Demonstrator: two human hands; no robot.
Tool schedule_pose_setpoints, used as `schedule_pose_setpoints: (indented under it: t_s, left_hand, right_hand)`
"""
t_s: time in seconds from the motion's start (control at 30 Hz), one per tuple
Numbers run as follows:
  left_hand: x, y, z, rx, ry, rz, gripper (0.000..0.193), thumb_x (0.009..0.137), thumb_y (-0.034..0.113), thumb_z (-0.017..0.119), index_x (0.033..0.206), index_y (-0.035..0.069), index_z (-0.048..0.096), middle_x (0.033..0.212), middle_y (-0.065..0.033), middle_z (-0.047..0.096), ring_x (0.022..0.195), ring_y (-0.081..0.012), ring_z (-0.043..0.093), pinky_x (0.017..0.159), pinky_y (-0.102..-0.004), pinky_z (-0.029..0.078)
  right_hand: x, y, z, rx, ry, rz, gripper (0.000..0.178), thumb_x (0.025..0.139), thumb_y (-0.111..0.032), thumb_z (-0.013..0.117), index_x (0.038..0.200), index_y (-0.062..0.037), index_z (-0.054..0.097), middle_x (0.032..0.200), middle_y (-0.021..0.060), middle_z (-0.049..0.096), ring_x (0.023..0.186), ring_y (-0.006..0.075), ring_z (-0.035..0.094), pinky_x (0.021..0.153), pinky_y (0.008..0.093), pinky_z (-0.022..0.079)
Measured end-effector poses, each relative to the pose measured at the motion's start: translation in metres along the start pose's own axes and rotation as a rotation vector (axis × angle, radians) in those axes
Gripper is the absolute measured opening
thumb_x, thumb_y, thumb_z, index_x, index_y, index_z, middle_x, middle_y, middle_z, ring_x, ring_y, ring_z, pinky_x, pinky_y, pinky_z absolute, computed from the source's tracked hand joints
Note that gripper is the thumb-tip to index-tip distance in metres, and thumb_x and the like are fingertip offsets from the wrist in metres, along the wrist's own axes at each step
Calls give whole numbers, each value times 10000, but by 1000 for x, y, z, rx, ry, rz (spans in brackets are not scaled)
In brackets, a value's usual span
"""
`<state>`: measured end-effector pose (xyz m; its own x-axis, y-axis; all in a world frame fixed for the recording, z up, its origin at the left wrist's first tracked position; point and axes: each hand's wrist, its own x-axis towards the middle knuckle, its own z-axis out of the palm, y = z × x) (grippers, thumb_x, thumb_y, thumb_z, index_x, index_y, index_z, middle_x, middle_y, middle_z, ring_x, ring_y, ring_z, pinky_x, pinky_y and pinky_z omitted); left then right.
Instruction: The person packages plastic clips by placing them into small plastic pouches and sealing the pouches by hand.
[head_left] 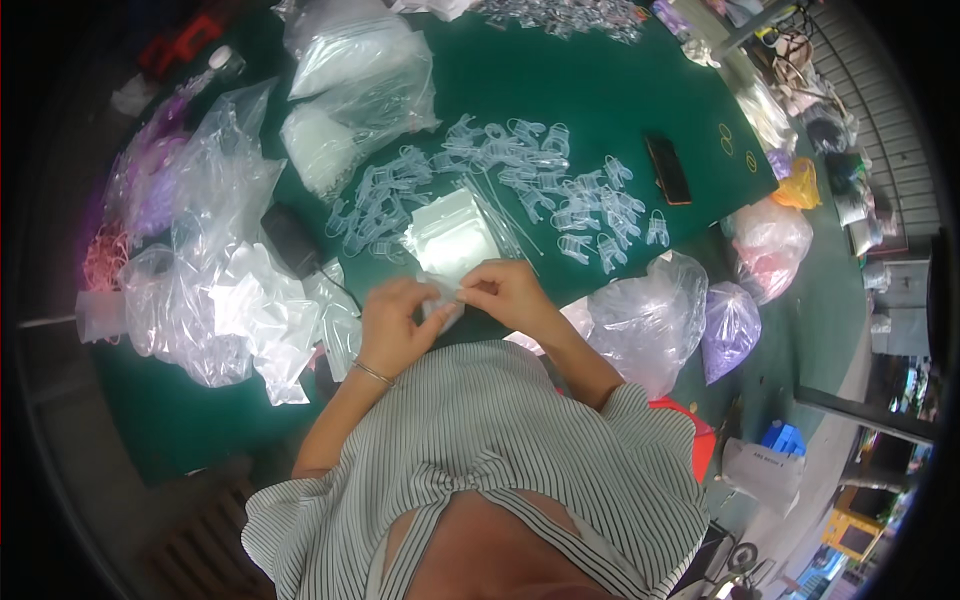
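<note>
Two hands work close to the near side of a green counter [620, 95], just in front of a striped shirt that hides part of its edge. Ahead of them a stack of flat, whitish packets [455, 245] leaves little room, and loose clear plastic clips [600, 205] spread beyond and to the right. Bulky clear bags [225, 190] and crumpled silvery-white film [265, 310] crowd the left side. The widest bare stretch lies past the clips, up toward a shiny heap [575, 15] at the far edge; a dark phone [668, 168] lies near the right edge, with several thin yellowish rings [727, 146] further right. Past that slanting edge, a filled clear bag [650, 315] and a purple one [731, 330] sit off the counter.

The small plastic bag [441, 306] is between the hands, touching both, at the stack's near end. It looks thin, cloudy and creased. The left hand [395, 315] grips it, fingers bent; the right hand [505, 292] pinches its other side between thumb and fingers. Whether anything is inside cannot be told.
</note>
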<state>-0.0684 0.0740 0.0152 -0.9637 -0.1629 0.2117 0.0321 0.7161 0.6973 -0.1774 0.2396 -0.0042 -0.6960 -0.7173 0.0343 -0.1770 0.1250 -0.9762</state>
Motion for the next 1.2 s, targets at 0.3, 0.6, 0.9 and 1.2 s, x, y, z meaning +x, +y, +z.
schedule_pose_setpoints:
  t_s: [0.3,0.6,0.9,1.2]
  left_hand:
    - [-1,-7,16,-278,59,-93,219,759,216,668,753,5,609,657,-90,508,610,-220,487,564,-314,381]
    - [-8,-4,15,-477,-64,-232,205,852,156,565,755,-17,618,628,-80,543,571,-168,516,548,-281,396]
    - [-12,-9,29,-170,53,-156,223,825,166,570,666,10,568,568,-123,496,525,-297,498,512,-356,392]
    - [-3,-5,10,31,182,149,939,568,453,770,1282,-2,364,1247,-225,383,1181,-405,353,987,-498,255]
  right_hand:
    - [-7,-10,14,-111,19,-90,101,717,-61,715,779,-9,655,677,54,606,584,89,571,529,216,444]
    - [-9,19,19,182,-21,39,49,771,-24,667,775,3,626,711,29,604,639,64,555,549,208,435]
    - [-1,8,33,-564,143,-340,84,696,-50,597,779,-54,602,717,115,592,613,289,583,532,353,464]
    - [4,9,27,-331,171,-145,62,723,-23,625,771,-3,592,591,65,550,494,86,522,453,236,411]
